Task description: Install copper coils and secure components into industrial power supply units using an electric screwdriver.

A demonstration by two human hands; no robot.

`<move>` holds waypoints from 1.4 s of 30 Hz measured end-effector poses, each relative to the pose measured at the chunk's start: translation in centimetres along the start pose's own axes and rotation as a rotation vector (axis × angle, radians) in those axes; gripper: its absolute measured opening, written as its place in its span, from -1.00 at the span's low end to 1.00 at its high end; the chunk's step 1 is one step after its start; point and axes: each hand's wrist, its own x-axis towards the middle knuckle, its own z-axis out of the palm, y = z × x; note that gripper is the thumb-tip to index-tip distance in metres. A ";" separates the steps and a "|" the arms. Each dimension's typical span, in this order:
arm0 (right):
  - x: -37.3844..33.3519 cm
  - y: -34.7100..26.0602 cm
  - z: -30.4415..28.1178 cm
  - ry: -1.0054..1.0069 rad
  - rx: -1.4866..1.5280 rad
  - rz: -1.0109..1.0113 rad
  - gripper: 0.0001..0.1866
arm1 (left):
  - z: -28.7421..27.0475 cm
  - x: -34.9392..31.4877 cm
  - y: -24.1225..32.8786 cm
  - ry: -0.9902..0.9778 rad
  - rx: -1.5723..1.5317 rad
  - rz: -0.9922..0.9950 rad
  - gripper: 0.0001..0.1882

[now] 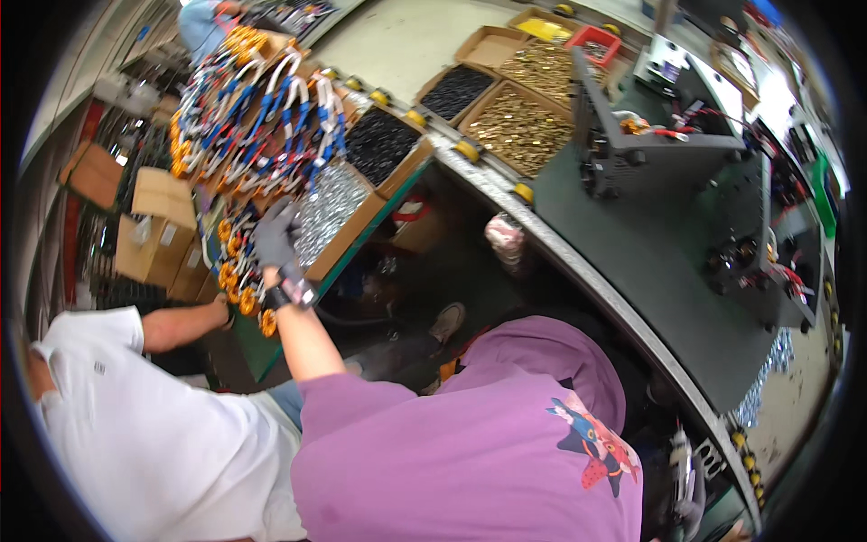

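Observation:
My left hand [278,235], in a grey glove with a dark band at the wrist, reaches out to the left. It is between a cardboard box of silver screws [330,212] and a hanging row of orange ring coils [242,287] with wire leads. Its fingers are blurred and partly turned from view, so their grip does not show. At the lower right, beyond my purple shirt, a grey-gloved shape that seems to be my right hand [694,506] is beside a slim, pale tool [680,465]. The fingers there cannot be made out.
Boxes of black screws [384,149] and brass-coloured fasteners [519,131] line the bench. Dark metal housings [668,149] with wiring stand on a dark green surface [623,253] at right. A person in a white shirt [172,434] is close on my left; another person [200,27] is further back.

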 end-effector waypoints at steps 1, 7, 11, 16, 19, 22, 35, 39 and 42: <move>0.0 -0.4 1.0 -0.081 0.049 -0.017 -0.04 | 1.8 -1.5 1.3 -0.070 -0.174 -0.017 -0.72; 8.5 -2.4 8.4 -0.141 0.154 -0.181 0.28 | 21.6 -14.9 3.7 -0.908 -0.014 0.057 -0.64; 12.6 -4.0 11.4 -0.165 0.006 -0.221 0.14 | 35.0 -22.4 0.4 -0.978 0.425 1.137 -0.73; 15.4 -2.9 12.7 -0.217 0.081 -0.089 -0.16 | 39.0 -23.6 -1.8 -0.862 0.550 1.129 -0.73; 16.4 -2.5 12.4 -0.200 0.192 -0.021 -0.22 | 37.9 -22.6 -1.2 -0.898 0.215 0.763 -0.67; 16.6 -3.2 12.6 -0.356 0.143 -0.115 -0.11 | 36.6 -22.2 -0.3 -1.132 -0.242 -0.084 -0.65; 16.1 -6.2 15.6 -0.427 0.019 -0.138 0.07 | 34.0 -23.3 2.2 -1.401 -0.591 -0.596 -0.65; 15.3 -7.2 15.2 -0.437 -0.138 -0.124 -0.03 | 33.1 -23.4 2.9 -1.339 -0.421 -0.427 -0.66; 15.1 -7.3 15.7 -0.355 -0.363 -0.234 -0.03 | 32.8 -23.3 3.2 -1.321 -0.334 -0.368 -0.67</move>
